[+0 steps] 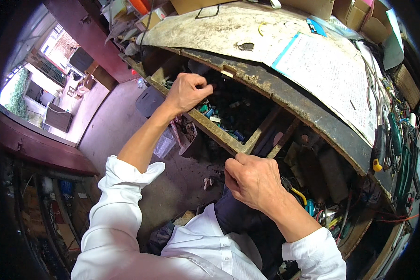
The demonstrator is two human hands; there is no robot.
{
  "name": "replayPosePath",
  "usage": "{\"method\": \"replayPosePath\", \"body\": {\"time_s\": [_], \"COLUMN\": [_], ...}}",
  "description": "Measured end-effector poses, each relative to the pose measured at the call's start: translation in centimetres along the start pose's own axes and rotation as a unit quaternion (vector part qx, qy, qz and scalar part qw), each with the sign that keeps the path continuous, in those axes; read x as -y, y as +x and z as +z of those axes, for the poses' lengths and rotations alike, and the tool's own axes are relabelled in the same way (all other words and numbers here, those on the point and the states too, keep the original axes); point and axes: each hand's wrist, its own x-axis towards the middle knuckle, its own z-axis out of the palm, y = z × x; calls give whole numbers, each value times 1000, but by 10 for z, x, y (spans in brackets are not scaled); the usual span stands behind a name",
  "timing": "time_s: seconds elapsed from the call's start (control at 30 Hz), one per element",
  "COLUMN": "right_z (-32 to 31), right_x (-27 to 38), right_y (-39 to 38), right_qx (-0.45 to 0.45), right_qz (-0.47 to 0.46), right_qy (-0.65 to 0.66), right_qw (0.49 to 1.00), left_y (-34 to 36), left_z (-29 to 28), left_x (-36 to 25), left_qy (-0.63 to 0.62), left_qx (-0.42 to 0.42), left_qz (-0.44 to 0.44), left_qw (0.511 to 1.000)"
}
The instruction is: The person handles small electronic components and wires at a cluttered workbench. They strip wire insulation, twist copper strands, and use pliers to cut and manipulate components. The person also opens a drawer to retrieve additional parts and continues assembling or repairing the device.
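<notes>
A wooden drawer stands pulled out under the worktable, with many small loose parts inside, some green, blue and white. Over its front rail is my left hand, fingers curled in. Whatever they hold, if anything, is hidden. My right hand is closed beside the drawer's near right corner, its knuckles upward and its fingers tucked underneath. I cannot make out what lies in that grip. The back of the drawer is in dark shadow below the tabletop.
The worn tabletop carries a written sheet. Pliers and other hand tools crowd its right end. Cardboard boxes line the back. Below right, an open compartment holds tools and wires. A bin stands on the floor beyond the drawer.
</notes>
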Motion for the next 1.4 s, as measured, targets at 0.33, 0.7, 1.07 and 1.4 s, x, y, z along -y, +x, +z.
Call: {"method": "replayPosePath", "body": {"time_s": [0.33, 0.7, 1.07, 1.4], "right_z": [0, 0, 3, 4], "right_x": [-1, 0, -3, -6], "right_y": [0, -1, -1, -3], "right_qx": [8, 4, -12, -23], "right_qz": [5, 2, 5, 8], "right_qy": [2, -2, 19, 7], "right_qw": [1000, 1000, 1000, 1000], "left_y": [9, 10, 22, 27], "left_z": [-3, -6, 1, 41], "left_x": [-7, -10, -10, -21], "left_qy": [51, 30, 224, 191], "left_qx": [147, 153, 221, 148], "left_qz": [27, -55, -68, -30], "left_qw": [988, 986, 947, 970]}}
